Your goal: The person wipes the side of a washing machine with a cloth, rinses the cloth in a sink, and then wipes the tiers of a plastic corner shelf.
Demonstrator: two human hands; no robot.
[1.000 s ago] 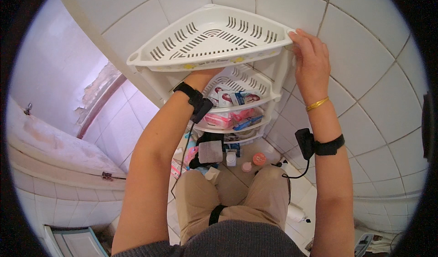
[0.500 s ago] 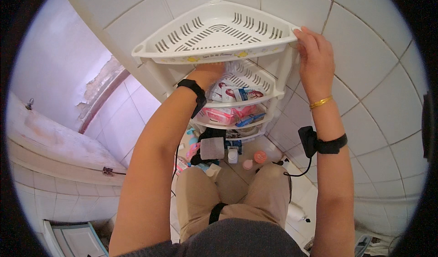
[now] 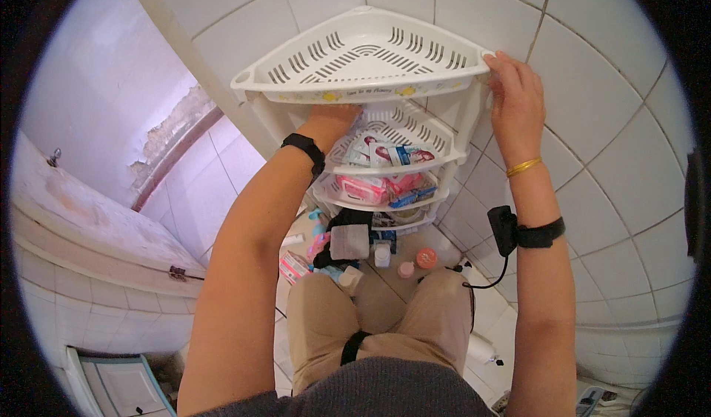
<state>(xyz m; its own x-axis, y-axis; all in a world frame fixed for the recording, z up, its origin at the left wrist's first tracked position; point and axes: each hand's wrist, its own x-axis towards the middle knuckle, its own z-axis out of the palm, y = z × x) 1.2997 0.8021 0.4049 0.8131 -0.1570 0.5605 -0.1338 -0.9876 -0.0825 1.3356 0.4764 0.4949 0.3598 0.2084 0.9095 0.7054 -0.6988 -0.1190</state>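
A white plastic corner shelf rack (image 3: 363, 95) with several slotted tiers stands against the tiled walls. My right hand (image 3: 517, 95) is closed on the right front corner of its top tier. Beneath that tier, my left hand (image 3: 335, 121) reaches into the second tier from the left. Its fingers are mostly hidden by the top basket's front rim, and something pale shows at the fingertips. White packets (image 3: 400, 155) with blue and red print lie in the second tier, right of the left hand. Pink packages (image 3: 363, 188) and a blue packet (image 3: 412, 197) fill the tier below.
On the floor before my knees are a grey cloth (image 3: 349, 242) on a black one, a white bottle (image 3: 382, 255), an orange round container (image 3: 426, 258) and a pink jar (image 3: 406, 269). A ledge (image 3: 96, 224) runs along the left. A cable (image 3: 495, 280) hangs by my right forearm.
The rack appears slightly further right and lower in view. My left hand stays under the top tier, shifted slightly; my right hand keeps its hold on the corner.
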